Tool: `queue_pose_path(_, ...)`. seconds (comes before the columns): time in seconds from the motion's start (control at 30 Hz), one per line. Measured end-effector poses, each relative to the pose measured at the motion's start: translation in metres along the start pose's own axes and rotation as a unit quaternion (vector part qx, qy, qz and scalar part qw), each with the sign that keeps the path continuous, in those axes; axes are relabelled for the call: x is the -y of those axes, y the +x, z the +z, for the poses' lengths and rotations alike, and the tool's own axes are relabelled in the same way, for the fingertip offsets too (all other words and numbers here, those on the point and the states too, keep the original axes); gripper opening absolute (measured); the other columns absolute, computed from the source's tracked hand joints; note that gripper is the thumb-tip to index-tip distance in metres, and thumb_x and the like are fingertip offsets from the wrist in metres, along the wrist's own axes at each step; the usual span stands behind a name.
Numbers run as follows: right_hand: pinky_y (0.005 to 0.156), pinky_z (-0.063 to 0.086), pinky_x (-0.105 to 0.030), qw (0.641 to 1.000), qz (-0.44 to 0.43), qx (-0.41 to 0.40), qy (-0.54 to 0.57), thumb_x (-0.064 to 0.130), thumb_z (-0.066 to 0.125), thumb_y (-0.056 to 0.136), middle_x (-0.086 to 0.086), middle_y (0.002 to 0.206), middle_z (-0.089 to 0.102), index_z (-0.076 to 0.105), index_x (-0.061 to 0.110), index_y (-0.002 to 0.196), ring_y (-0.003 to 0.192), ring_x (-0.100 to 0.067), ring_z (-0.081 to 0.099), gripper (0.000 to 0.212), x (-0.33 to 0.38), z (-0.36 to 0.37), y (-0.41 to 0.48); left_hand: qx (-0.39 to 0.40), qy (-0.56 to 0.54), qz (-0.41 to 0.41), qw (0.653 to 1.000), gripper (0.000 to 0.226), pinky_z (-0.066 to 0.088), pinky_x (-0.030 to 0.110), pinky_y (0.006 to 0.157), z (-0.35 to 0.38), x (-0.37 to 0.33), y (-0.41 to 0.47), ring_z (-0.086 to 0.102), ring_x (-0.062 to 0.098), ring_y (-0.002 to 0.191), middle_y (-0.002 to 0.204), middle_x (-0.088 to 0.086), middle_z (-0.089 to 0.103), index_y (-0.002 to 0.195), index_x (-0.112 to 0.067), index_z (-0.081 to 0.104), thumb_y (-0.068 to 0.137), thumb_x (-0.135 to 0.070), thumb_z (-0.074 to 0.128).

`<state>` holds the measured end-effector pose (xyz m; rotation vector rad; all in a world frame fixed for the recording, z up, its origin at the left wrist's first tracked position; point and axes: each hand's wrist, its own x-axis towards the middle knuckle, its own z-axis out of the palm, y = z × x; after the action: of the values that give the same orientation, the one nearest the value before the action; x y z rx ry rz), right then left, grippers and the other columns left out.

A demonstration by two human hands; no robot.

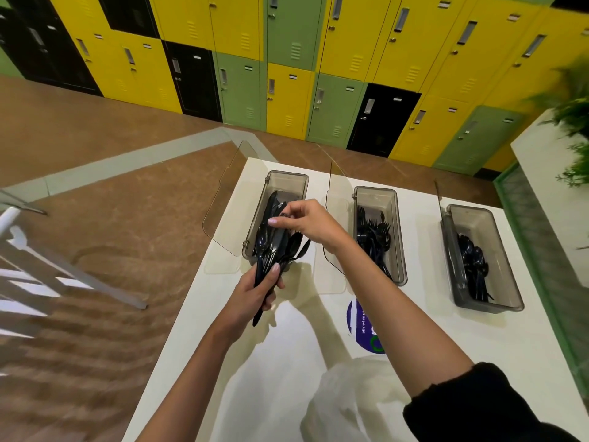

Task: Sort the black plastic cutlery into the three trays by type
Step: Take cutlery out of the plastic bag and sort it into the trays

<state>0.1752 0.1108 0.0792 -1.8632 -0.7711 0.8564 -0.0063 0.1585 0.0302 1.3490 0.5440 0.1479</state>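
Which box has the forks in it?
The middle tray: its forks show prongs. The right tray holds round-bowled spoons; the left tray, long flat pieces.

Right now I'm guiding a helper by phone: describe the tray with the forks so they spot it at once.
Find the white counter in front of the coloured lockers. Of the row standing on it, take the middle tray. It alone shows forks, tines fanned.
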Motion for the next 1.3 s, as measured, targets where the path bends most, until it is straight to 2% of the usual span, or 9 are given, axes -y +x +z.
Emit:
queue_pose_path(0.13, 0.05, 0.039, -0.01, 1.0, -0.01, -0.02, 0.021, 0.024, 0.076, 0.079, -0.001, 0.061, 0.053, 0.061, 0.006, 0.077, 0.045, 0.003, 0.051, 0.023, 0.006, -0.007, 0.0, 0.004, 0.004, 0.002, 1.0, 0.021, 0.031, 0.018, 0.05, -0.004, 0.003, -0.003, 0.035, 0.009, 0.053, 0.079, -0.002, 0.054, 0.094, -0.014, 0.054, 0.099, -0.033, 0.044)
queue_pose_path(0.23, 0.056, 0.044, -0.009, 0.999, 0.01, 0.041, 0.016, 0.022, 0.072, 0.083, -0.009, 0.079, 0.062, 0.063, 0.003, 0.093, 0.059, -0.002, 0.06, 0.023, 0.008, -0.009, -0.004, 0.0, 0.004, 0.009, 1.0, 0.018, 0.03, 0.019, 0.05, -0.004, 0.005, -0.003, 0.033, 0.01, 0.054, 0.076, -0.004, 0.054, 0.091, -0.019, 0.055, 0.099, -0.031, 0.045)
queue_pose_path(0.33, 0.076, 0.052, -0.018, 0.993, 0.035, 0.114, -0.011, 0.021, 0.076, 0.08, -0.001, 0.095, 0.073, 0.067, 0.014, 0.1, 0.084, -0.007, 0.068, 0.022, 0.005, -0.011, -0.006, -0.004, 0.006, 0.013, 1.0, 0.017, 0.029, 0.019, 0.05, -0.004, 0.004, -0.002, 0.032, 0.009, 0.054, 0.076, -0.004, 0.054, 0.091, -0.02, 0.055, 0.099, -0.031, 0.044)
queue_pose_path(0.47, 0.1, 0.048, -0.044, 0.991, 0.047, 0.11, -0.059, 0.023, 0.083, 0.07, -0.018, 0.107, 0.07, 0.061, 0.003, 0.115, 0.101, -0.03, 0.067, 0.055, 0.003, -0.009, -0.002, -0.01, 0.004, 0.012, 1.0, 0.023, 0.028, 0.019, 0.05, -0.005, 0.002, 0.0, 0.033, 0.008, 0.053, 0.077, -0.003, 0.054, 0.099, -0.016, 0.056, 0.1, -0.033, 0.041)
queue_pose_path(0.6, 0.083, 0.045, -0.03, 0.996, 0.04, 0.076, -0.005, 0.015, 0.08, 0.075, -0.004, 0.078, 0.068, 0.053, 0.008, 0.117, 0.078, -0.017, 0.062, 0.05, 0.01, -0.012, -0.001, -0.018, -0.004, 0.016, 1.0, 0.023, 0.027, 0.02, 0.05, -0.006, 0.003, 0.003, 0.033, 0.01, 0.054, 0.077, -0.004, 0.056, 0.099, -0.023, 0.058, 0.099, -0.037, 0.04)
queue_pose_path(0.73, 0.074, 0.047, -0.019, 0.999, 0.016, 0.027, 0.038, 0.011, 0.078, 0.075, -0.01, 0.074, 0.066, 0.053, 0.004, 0.12, 0.074, -0.02, 0.062, 0.051, 0.013, -0.012, -0.001, -0.023, -0.017, 0.022, 0.999, 0.027, 0.027, 0.019, 0.05, -0.006, 0.003, 0.007, 0.032, 0.01, 0.054, 0.074, -0.005, 0.055, 0.112, -0.026, 0.06, 0.099, -0.038, 0.039)
queue_pose_path(0.9, 0.075, 0.049, -0.023, 0.997, -0.012, 0.014, 0.077, 0.013, 0.075, 0.08, -0.011, 0.075, 0.061, 0.061, 0.009, 0.089, 0.07, -0.014, 0.06, 0.017, 0.006, -0.009, 0.001, -0.021, -0.026, 0.028, 0.999, 0.031, 0.027, 0.02, 0.051, -0.007, 0.001, 0.011, 0.032, 0.01, 0.055, 0.074, -0.004, 0.055, 0.117, -0.024, 0.059, 0.099, -0.038, 0.04)
queue_pose_path(1.1, 0.075, 0.059, -0.038, 0.991, 0.029, 0.071, 0.109, 0.015, 0.069, 0.086, -0.024, 0.106, 0.07, 0.065, -0.005, 0.109, 0.092, -0.032, 0.069, 0.03, 0.003, -0.005, -0.002, -0.014, -0.026, 0.023, 0.999, 0.029, 0.026, 0.019, 0.051, -0.005, 0.004, 0.011, 0.033, 0.008, 0.054, 0.075, -0.005, 0.054, 0.12, -0.027, 0.059, 0.099, -0.035, 0.041)
queue_pose_path(1.3, 0.078, 0.057, -0.031, 0.989, 0.029, 0.06, 0.129, 0.008, 0.063, 0.09, -0.013, 0.095, 0.073, 0.061, -0.01, 0.111, 0.089, -0.031, 0.069, 0.028, 0.0, -0.008, 0.006, -0.019, -0.023, 0.019, 0.999, 0.023, 0.025, 0.021, 0.052, -0.008, 0.008, 0.013, 0.032, 0.008, 0.053, 0.075, -0.006, 0.055, 0.109, -0.024, 0.058, 0.099, -0.035, 0.041)
